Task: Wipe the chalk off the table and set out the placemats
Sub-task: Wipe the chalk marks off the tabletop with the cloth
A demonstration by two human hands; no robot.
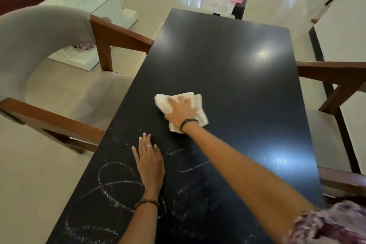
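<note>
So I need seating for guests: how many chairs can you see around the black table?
2: a grey-backed chair on the table's left side, a wooden-armed chair on its right. More may sit out of view.

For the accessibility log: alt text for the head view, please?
The right hand presses a white cloth flat on a black table, while the left hand rests flat among chalk scribbles near the person. Chairs flank the table.

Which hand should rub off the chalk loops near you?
Probably the right hand: it already presses the cloth on the table. The left hand lies flat and bare by the chalk loops, so it has nothing to wipe with.
</note>
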